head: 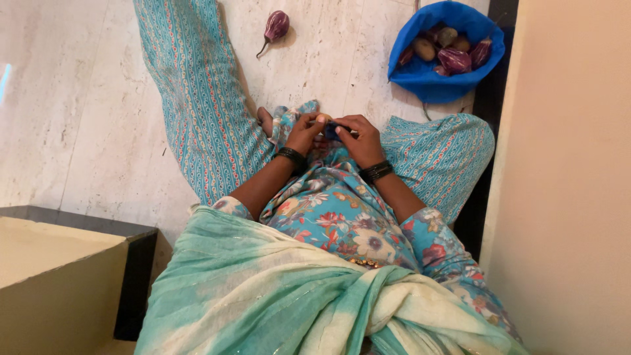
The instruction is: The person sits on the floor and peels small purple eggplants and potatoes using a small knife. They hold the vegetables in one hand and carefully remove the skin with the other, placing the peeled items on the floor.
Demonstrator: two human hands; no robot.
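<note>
While seated, hands [332,131] around vegetable [323,119]

There is one view only, from a camera on the seated person's head, tipped steeply down over the lap and out across the pale floor [85,98]. It sits close: the left hand [303,131] and right hand [358,139] meet just above centre. A blue bag [420,82] lies at one o'clock near the wall [565,164] at three o'clock.

The small pale thing [323,119] pinched between both hands is mostly hidden by fingers, too small to identify.
</note>
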